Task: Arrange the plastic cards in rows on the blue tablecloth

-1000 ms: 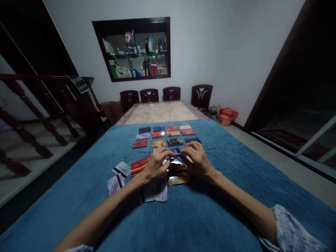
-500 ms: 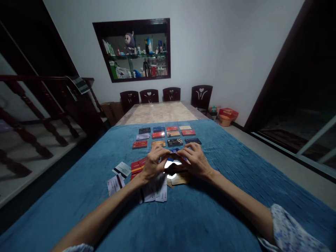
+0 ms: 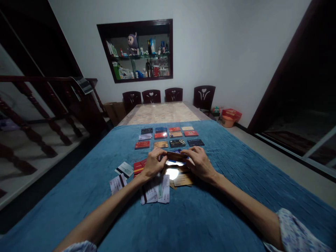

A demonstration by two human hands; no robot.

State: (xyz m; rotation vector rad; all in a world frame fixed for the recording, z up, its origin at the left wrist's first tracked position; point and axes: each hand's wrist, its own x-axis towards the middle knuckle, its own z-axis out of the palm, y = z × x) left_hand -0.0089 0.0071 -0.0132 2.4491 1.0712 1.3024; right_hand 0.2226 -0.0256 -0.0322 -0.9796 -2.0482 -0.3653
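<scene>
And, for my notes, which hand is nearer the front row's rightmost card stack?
Right: the right hand is just this side of that card stack; the left hand is farther, leftward.

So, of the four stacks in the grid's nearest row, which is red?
The leftmost stack, the only red one; then come the gold stack, black stack and navy stack.

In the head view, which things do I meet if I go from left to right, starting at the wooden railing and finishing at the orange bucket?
Wooden railing → loose pale cards → left hand → held brown card (perhaps several) → right hand → orange bucket.
</scene>
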